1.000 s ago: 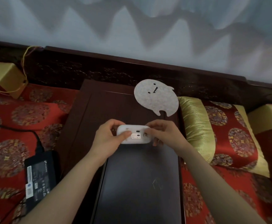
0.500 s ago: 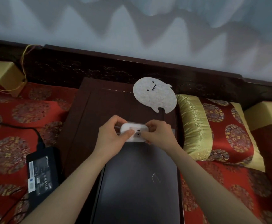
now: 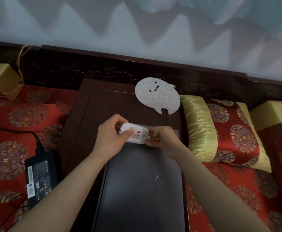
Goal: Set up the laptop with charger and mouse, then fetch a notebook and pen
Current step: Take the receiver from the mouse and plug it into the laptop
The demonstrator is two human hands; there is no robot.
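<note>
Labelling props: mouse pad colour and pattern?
Mouse pad: speckled off-white, ghost-shaped, small black face; head view.

laptop lid (image 3: 147, 190) — hexagon logo | charger brick (image 3: 39, 174) — label print too small to read

I've turned the white mouse (image 3: 134, 135) in my hands since a second ago: its underside now tilts toward my right, held more end-on. My right hand (image 3: 160, 139) has slid off its face and now pinches a small tab (image 3: 147, 137) sticking out at the mouse's right end.
</note>
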